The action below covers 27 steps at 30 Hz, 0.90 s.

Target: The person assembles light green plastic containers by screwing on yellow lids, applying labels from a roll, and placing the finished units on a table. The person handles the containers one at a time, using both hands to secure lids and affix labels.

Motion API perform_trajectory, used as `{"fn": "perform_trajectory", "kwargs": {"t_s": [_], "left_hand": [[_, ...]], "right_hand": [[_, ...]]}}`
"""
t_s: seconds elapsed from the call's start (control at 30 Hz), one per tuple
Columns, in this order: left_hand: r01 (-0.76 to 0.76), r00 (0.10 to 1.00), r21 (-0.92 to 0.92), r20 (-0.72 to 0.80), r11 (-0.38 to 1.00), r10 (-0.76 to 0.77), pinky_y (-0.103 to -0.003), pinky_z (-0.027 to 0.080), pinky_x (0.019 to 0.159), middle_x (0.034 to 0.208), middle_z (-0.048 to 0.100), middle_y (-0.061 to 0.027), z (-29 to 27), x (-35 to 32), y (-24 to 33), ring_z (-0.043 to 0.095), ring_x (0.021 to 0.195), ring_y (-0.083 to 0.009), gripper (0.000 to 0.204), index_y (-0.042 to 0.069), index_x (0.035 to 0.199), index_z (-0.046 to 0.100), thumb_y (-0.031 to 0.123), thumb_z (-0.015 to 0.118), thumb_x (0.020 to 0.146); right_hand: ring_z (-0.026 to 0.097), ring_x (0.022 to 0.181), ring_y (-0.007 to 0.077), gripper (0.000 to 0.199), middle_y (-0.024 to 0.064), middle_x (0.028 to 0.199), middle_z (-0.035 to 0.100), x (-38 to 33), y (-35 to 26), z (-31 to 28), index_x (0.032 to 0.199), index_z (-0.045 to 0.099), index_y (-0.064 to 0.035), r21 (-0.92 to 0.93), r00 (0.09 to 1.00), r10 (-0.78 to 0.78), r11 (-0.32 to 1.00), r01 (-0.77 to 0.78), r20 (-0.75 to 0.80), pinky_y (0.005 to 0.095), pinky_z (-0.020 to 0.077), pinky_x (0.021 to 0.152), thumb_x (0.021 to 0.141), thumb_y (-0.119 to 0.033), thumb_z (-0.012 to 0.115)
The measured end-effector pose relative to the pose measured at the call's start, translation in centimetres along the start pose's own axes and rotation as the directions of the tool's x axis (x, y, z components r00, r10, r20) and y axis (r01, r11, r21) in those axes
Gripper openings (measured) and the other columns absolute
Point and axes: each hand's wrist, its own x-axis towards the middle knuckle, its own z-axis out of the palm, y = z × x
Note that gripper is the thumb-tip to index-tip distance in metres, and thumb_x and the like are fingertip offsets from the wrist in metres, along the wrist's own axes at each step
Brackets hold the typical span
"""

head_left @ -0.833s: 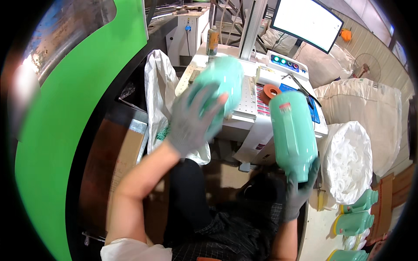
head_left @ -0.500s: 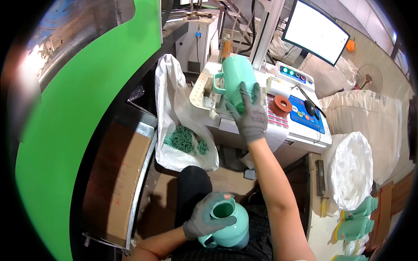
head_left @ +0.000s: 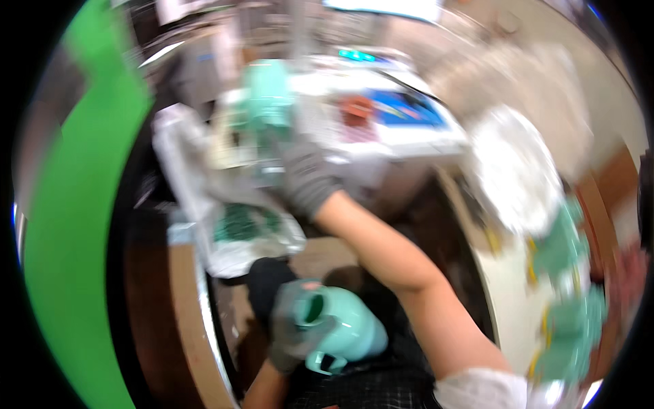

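Observation:
My left hand (head_left: 293, 320), in a grey glove, is closed round the neck of a mint-green plastic jug (head_left: 354, 320). That jug lies tilted over my lap, its open mouth facing up and left and its handle at the lower side. My right hand (head_left: 306, 170), also gloved, reaches forward just below a second mint-green jug (head_left: 269, 85), which stands mouth down at the white machine table (head_left: 422, 143). Motion smears its fingers, so whether they touch that jug cannot be made out.
A white sack (head_left: 184, 146) holding green plastic scraps (head_left: 238, 225) stands ahead of my knees. An orange-brown roll (head_left: 356, 109) sits on the table. At right are a white-lined sack (head_left: 514, 170) and several green jugs (head_left: 562, 245). A green machine panel (head_left: 75, 238) curves along the left.
The view has swung right and blurred. My right hand sits slightly lower and farther right of the upside-down jug. My left hand still holds the lap jug, now tipped more to the left.

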Motion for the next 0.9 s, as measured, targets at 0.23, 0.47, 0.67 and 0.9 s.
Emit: {"fn": "perform_trajectory", "kwargs": {"t_s": [0.23, 0.47, 0.67, 0.9], "left_hand": [[0.01, 0.981, 0.075, 0.194, 0.997, -0.024, -0.042, 0.042, 0.114, 0.152, 0.053, -0.0176, -2.5, 1.7, -4.4, 0.054, 0.132, -0.0286, 0.077, -0.005, 0.153, 0.048, 0.032, 0.071, 0.09], [-0.001, 0.935, 0.236, 0.345, 0.972, -0.083, -0.043, 0.043, 0.115, 0.156, 0.05, -0.0205, 2.1, 5.1, -3.7, 0.051, 0.138, -0.0317, 0.063, -0.007, 0.155, 0.045, 0.032, 0.05, 0.106], [-0.166, 0.868, 0.337, 0.495, 0.927, -0.024, -0.043, 0.04, 0.117, 0.153, 0.052, -0.0212, 5.1, 7.8, -1.7, 0.051, 0.138, -0.0318, 0.058, -0.008, 0.152, 0.047, 0.029, 0.049, 0.107], [-0.151, 0.873, 0.449, 0.479, 0.881, -0.095, -0.042, 0.044, 0.112, 0.138, 0.062, -0.015, 7.0, 7.7, 2.3, 0.058, 0.129, -0.0295, 0.05, 0.006, 0.14, 0.063, 0.021, 0.076, 0.093]], "right_hand": [[0.06, 0.129, 0.0389, 0.068, 0.0233, 0.146, 0.055, -33.7, 5.3, -12.6, 0.146, 0.057, -0.0076, 0.11, 0.939, 0.3, 0.952, -0.284, -0.166, 0.0489, 0.0481, 0.107, 0.088, -0.038, 0.078], [0.07, 0.082, 0.0382, 0.031, 0.0186, 0.097, 0.075, -72.2, -2.2, -34.4, 0.092, 0.072, -0.0028, -0.124, 0.003, 0.904, -0.055, -0.991, -0.427, 0.0483, 0.055, 0.074, 0.104, -0.031, 0.063], [0.065, 0.127, 0.043, 0.074, 0.0276, 0.134, 0.068, -85.6, -11.4, -39.8, 0.133, 0.069, -0.0035, -0.621, -0.81, 0.584, -0.654, -0.431, -0.053, 0.046, 0.0509, 0.109, 0.092, -0.065, 0.063], [0.06, 0.136, 0.0371, 0.085, 0.0229, 0.15, 0.059, -89.3, -10.1, -32.3, 0.152, 0.055, -0.0018, -0.532, -0.775, 0.632, -0.655, -0.537, 0.003, 0.0453, 0.0482, 0.114, 0.093, -0.062, 0.065]]}}
